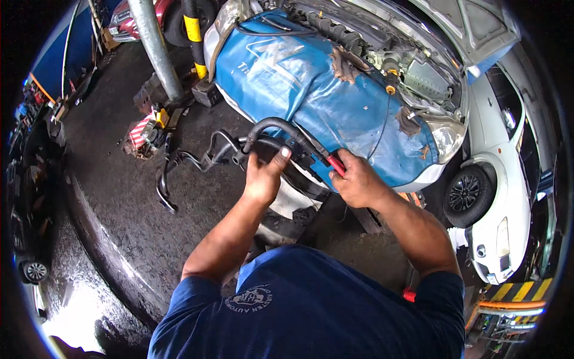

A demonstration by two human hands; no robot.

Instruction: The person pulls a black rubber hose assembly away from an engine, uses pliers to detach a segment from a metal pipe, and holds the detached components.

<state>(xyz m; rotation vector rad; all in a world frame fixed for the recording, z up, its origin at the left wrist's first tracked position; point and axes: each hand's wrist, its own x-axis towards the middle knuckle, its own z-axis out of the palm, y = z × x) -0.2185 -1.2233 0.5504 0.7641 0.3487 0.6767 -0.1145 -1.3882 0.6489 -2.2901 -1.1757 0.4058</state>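
Observation:
A black hose assembly [215, 149] with curved branches and dangling ends crosses in front of a blue fender cover [365, 125], which is draped over a car's front end. My left hand [264, 175] is closed on the hoses, thumb on top. My right hand [356, 179] grips the red handles of pliers [335, 164], whose dark head meets the hose near its straight section. The fender cover has torn patches. Behind it the engine bay [388, 54] is open, with a yellow-ended fitting [390, 84] among the parts.
A grey post [158, 57] and a yellow-black post [192, 30] stand at back left, near scattered items and a red-striped box [140, 131] on the stained floor [119, 197]. A white car [499, 179] stands close on the right; other vehicles line the far left.

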